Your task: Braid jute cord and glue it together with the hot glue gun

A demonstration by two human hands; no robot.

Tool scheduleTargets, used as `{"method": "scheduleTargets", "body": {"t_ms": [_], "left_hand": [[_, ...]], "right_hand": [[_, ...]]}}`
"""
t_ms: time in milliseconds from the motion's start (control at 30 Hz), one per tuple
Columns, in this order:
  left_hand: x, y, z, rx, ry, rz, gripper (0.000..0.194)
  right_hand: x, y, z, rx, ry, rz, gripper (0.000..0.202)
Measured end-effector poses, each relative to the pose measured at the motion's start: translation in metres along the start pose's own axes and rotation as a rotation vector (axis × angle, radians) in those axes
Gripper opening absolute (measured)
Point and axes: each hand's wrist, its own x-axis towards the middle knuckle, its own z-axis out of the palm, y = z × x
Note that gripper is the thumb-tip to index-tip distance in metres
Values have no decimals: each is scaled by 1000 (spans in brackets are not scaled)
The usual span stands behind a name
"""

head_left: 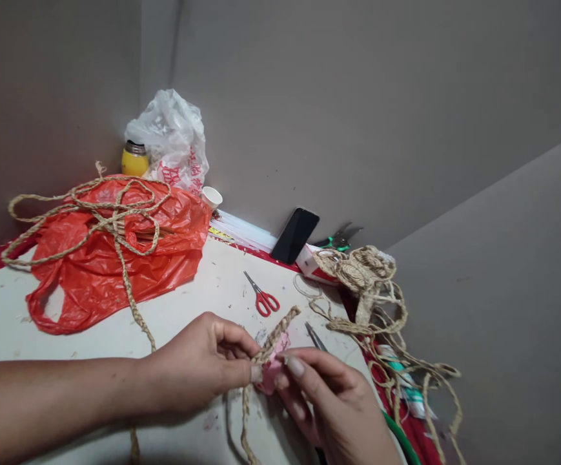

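My left hand (212, 361) is closed, thumb and fingers pinching a braided straw cord (280, 329) whose short end slants up to the right. Behind and beside the braid shows a crumpled-looking pink piece (271, 378), partly hidden by the fingers. My right hand (328, 400) is closed in a pinch at the pink piece's right edge; what its fingertips hold is too small to make out. Below my left hand a length of the braid (246, 426) hangs down. Red-handled scissors (264, 300) lie just beyond the hands, and a grey pointed metal tool (315, 336) is partly behind my right hand.
A red plastic bag (178, 252) with coiled braid (115, 223) lies at left. Behind it stand a yellow jar (135, 161), a white bag (168, 123) and a paper cup (212, 197). A phone (295, 236) leans by the wall; pliers (341, 239) and tangled cords (365, 278) are right.
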Motion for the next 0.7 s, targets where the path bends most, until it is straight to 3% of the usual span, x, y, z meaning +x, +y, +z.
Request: {"method": "scheduleTargets", "body": {"t_ms": [67,200,367,600,700], "left_hand": [[0,0,0,-22,-34,-26,26],[-2,2,3,-41,-103,-62,23],[-2,1,4,-1,-78,-118,16],[0,-1,2,109,-59,-145,28],[-1,1,4,69,-42,-86,24]], "right_hand": [[0,-1,-3,25,57,-6,30],[0,3,-2,58,-104,-33,39],[-1,7,1,-40,-161,-105,17],[-3,10,-1,54,36,-112,22],[0,13,-3,65,24,-97,23]]}}
